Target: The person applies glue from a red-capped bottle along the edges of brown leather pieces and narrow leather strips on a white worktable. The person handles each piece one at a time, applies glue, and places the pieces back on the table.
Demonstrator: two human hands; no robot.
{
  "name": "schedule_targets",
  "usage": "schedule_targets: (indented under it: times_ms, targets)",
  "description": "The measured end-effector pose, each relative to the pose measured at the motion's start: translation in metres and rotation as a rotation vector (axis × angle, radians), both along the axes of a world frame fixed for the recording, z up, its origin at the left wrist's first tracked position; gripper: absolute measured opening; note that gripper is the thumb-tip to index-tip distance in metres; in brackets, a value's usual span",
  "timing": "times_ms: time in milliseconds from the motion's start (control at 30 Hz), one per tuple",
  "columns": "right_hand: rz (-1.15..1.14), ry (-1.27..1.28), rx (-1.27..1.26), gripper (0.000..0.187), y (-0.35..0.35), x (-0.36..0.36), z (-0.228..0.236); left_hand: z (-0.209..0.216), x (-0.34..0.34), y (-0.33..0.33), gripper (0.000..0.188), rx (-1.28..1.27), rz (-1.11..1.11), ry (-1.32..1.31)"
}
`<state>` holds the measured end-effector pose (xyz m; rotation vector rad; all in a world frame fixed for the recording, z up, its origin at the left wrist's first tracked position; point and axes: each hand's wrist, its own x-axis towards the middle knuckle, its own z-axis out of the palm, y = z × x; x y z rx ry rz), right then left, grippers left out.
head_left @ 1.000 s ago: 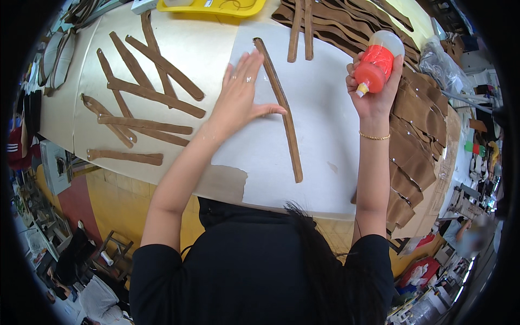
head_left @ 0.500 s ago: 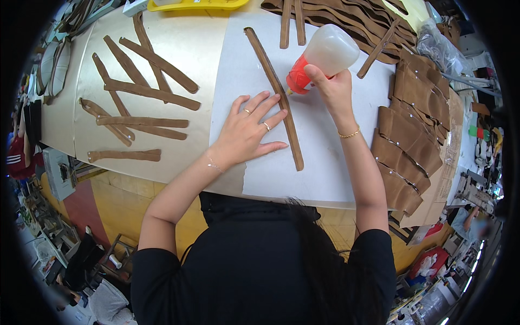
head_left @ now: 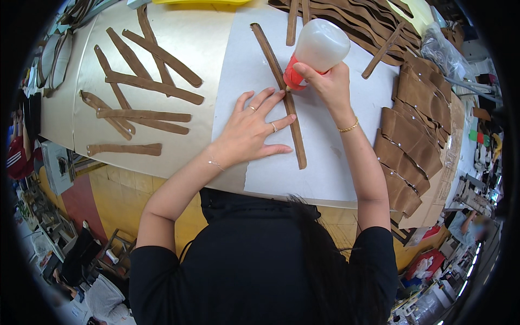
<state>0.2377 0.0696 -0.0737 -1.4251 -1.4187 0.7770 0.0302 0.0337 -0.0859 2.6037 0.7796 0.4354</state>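
Note:
A long brown leather strip (head_left: 269,52) lies at a slant on the white paper (head_left: 325,157) in front of me. My left hand (head_left: 254,127) rests flat with fingers spread, its fingertips on the strip and the paper beside it. In my right hand (head_left: 331,89) is a translucent squeeze bottle (head_left: 324,43) with a red lower part, tipped nozzle-down. The nozzle end meets the strip just beyond my left fingertips. Along its upper stretch the strip looks darker and shiny; the part nearer me is paler.
Several brown strips (head_left: 162,57) lie scattered on the beige tabletop (head_left: 189,21) at left. Overlapping brown leather pieces (head_left: 409,141) are fanned out at right. More long strips (head_left: 374,27) are heaped at the far right, near a clear plastic bag (head_left: 444,49). A yellow tray (head_left: 200,1) stands at the far edge.
The squeeze bottle has shifted slightly left, bringing its nozzle onto the strip. My left hand stays nearly in place, and the whole view has shifted a little.

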Motion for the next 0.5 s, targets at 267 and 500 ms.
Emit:
schedule_targets:
  times_ms: [267,500]
  targets:
    - [0.008,-0.059,-0.018,0.044,-0.003,0.000,-0.001,-0.003,0.004,-0.006,0.050,0.008,0.049,-0.033]
    - [0.020,-0.081,-0.057,0.045,-0.016,0.002,0.000,-0.001,0.002,-0.005,0.050,-0.024,0.034,-0.017]
